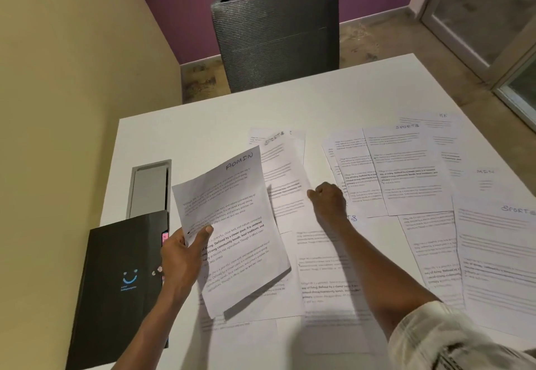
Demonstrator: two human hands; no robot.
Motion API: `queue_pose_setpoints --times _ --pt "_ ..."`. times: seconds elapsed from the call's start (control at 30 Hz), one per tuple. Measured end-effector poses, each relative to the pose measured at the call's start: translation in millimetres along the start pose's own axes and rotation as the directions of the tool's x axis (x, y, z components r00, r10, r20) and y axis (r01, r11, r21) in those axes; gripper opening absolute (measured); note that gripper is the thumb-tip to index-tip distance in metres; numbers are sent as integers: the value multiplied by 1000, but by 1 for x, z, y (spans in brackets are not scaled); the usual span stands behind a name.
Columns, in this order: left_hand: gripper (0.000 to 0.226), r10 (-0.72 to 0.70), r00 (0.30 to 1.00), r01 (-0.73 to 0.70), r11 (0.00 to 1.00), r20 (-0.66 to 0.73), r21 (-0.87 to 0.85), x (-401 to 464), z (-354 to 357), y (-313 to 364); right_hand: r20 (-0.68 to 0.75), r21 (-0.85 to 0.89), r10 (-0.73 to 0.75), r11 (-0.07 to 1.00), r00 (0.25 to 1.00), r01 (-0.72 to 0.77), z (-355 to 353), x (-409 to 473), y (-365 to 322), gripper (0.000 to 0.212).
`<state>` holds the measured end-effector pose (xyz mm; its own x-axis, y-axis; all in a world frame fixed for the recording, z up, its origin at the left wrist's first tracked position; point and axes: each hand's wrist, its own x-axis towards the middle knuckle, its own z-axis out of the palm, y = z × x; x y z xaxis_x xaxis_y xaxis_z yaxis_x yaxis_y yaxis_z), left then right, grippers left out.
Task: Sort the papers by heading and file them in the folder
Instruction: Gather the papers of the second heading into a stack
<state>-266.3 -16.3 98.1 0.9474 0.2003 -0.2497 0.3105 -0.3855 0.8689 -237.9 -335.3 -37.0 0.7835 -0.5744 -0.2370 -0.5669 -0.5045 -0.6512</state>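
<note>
Left hand [181,253]: grips the raised ADMIN sheet [229,224].
Right hand [327,198]: fingers curled, knuckles on a SPORTS sheet [285,178]; pinch unclear.
Folder [121,277]: black, shut, table's [203,117] left edge.
Beyond: grey chair [275,30].

head view | worn high, looks forward and down | close over white table [203,114] | single view

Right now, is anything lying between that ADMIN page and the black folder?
Nothing visible. The left hand holds the ADMIN sheet lifted right beside the closed black folder; only that hand lies between them.
</note>
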Motion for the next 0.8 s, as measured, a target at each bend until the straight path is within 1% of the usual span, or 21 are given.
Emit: queue_pose_setpoints --times 0.1,0.17,0.23,0.3,0.33,0.4,0.5,0.57,0.63,0.7,0.73,0.8 --pt "24 -9 1000 9 1000 -3 3 1 11 1 -113 -245 -40 970 993 11 -15 14 11 24" --pt "26 -18 1000 18 1000 1 3 3 17 1 -178 -378 -25 925 984 -45 -29 21 24 28" --pt "24 -18 1000 18 1000 3 0 4 22 0 -144 -419 27 904 989 -86 -41 28 34 41" --pt "23 -28 1000 28 1000 1 8 5 26 -2 -70 -438 19 898 997 -48 -49 32 39 51" --pt "24 -31 1000 31 999 2 9 5 29 -2 -52 -456 -10 890 999 -15 -51 33 39 51" --pt "27 -30 1000 30 999 -1 11 5 34 -1 -48 -485 -76 873 996 43 -52 35 36 45" --pt "29 -32 999 32 999 -6 8 5 41 4 -58 -468 -100 882 993 62 -44 33 33 37" --pt "29 -32 999 32 999 -7 7 6 43 6 -42 -419 -162 899 986 130 -33 32 29 30" --pt "31 -37 999 37 999 -14 18 7 44 6 2 -325 -208 925 978 198 -19 31 18 25" --pt "31 -43 999 44 998 -29 34 7 43 6 56 -225 -155 961 986 164 -6 30 1 36" --pt "30 -46 998 48 998 -35 40 7 42 5 69 -210 -122 969 990 134 2 31 -6 39" --pt "29 -50 998 52 997 -46 55 8 39 5 68 -230 -74 969 995 88 14 34 -16 33"
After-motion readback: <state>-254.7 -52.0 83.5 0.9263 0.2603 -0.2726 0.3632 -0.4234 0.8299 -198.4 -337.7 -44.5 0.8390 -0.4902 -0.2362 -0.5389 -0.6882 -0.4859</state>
